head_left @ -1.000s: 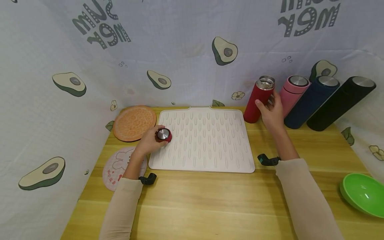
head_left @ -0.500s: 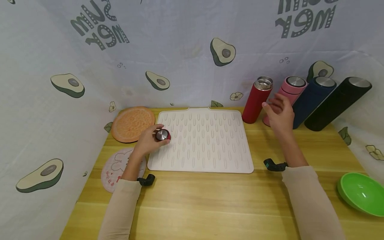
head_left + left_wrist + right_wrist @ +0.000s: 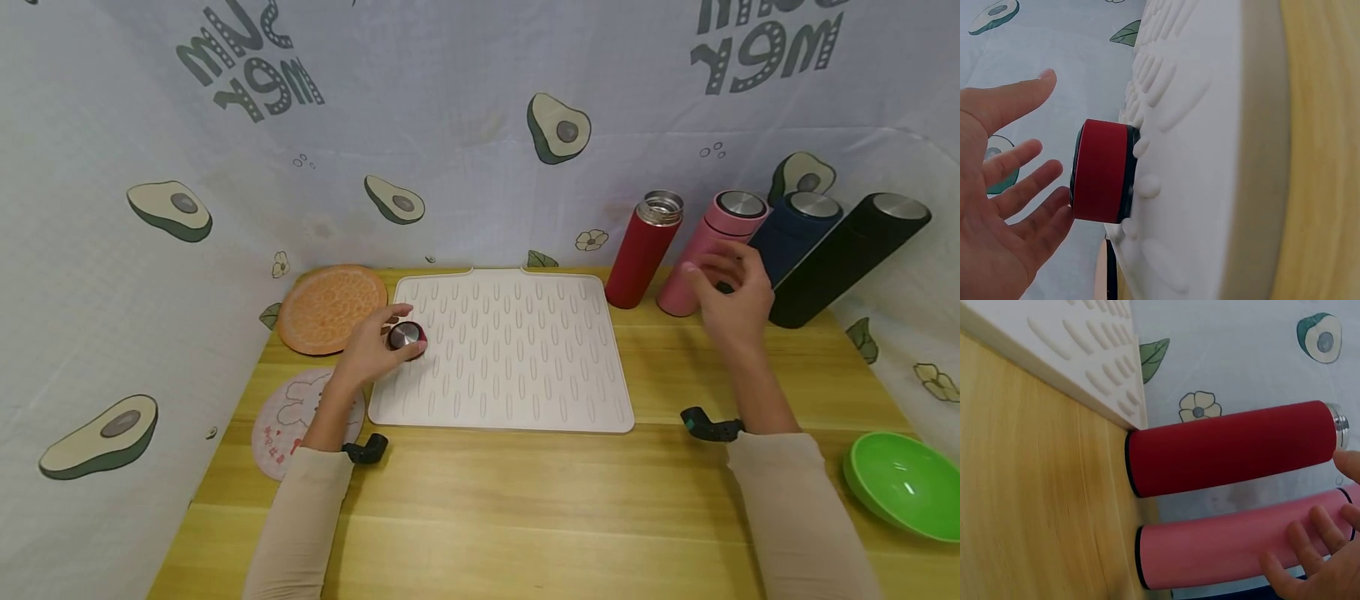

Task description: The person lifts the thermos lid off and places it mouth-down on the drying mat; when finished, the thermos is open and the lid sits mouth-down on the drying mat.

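The red lid (image 3: 407, 336) with a steel top stands on the left part of the white ribbed drying mat (image 3: 502, 358). My left hand (image 3: 369, 348) is beside it, thumb and fingers spread; in the left wrist view the lower fingertips are right at the lid's edge (image 3: 1104, 172). At the back right, the red thermos (image 3: 637, 258) stands uncapped, its steel neck showing. My right hand (image 3: 738, 304) hovers before the pink thermos (image 3: 684, 283), fingers loosely bent and holding nothing. In the right wrist view its fingers (image 3: 1304, 547) overlap the pink body.
Right of the pink thermos stand a navy thermos (image 3: 793, 233) and a taller black one (image 3: 840, 267), both capped. A green bowl (image 3: 903, 487) sits at the right edge. At left lie an orange round mat (image 3: 330, 308) and a pink bunny mat (image 3: 281, 429). A printed cloth hangs behind.
My right hand has let go of the red thermos and moved right, in front of the pink and navy ones. My left fingers have spread away from the lid, which stays in place.
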A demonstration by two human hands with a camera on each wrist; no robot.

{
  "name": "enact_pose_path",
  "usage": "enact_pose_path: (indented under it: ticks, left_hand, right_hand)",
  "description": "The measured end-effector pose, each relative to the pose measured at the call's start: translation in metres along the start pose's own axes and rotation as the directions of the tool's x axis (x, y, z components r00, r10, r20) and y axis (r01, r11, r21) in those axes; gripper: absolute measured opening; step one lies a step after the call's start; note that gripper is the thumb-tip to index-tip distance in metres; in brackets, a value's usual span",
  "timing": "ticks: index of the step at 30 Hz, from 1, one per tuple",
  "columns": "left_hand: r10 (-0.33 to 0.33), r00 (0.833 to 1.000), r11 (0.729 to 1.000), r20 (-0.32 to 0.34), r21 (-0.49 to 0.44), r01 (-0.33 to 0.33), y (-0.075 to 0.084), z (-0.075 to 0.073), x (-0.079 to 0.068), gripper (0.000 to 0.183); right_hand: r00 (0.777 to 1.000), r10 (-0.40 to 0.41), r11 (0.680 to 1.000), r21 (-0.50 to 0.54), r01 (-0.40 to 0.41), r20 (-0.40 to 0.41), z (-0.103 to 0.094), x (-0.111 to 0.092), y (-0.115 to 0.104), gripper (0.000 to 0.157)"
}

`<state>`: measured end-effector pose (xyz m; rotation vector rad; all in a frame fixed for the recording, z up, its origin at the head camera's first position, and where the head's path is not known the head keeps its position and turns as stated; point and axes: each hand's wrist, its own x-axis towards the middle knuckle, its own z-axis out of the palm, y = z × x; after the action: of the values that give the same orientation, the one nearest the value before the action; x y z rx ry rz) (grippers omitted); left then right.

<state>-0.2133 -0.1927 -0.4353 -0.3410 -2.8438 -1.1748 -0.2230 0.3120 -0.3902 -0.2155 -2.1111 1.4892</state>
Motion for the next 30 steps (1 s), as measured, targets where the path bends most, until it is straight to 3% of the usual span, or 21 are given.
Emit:
enact_pose_path:
  ticks: [8, 15, 25, 30]
  left_hand:
    - [0.025, 1.0, 0.999, 0.005, -0.025, -0.025, 0.009, 0.001, -0.001, 0.07]
    - [0.062, 0.998, 0.997, 0.003, -0.054, -0.062, 0.019, 0.002, -0.002, 0.069]
    - [0.104, 0.994, 0.991, 0.022, -0.089, -0.102, 0.027, 0.009, 0.002, 0.068]
    - [0.108, 0.993, 0.988, 0.041, -0.113, -0.103, 0.037, 0.012, 0.004, 0.068]
  right_hand:
    - [0.994, 0.058, 0.995, -0.073, -0.064, -0.092, -0.01, 0.003, -0.001, 0.05]
    - [0.986, 0.137, 0.972, -0.182, -0.152, -0.091, -0.014, 0.01, 0.001, 0.062]
    - [0.981, 0.182, 0.966, -0.173, -0.192, -0.071, -0.001, 0.02, 0.005, 0.073]
    - [0.976, 0.185, 0.954, -0.217, -0.207, -0.117, 0.006, 0.02, 0.007, 0.073]
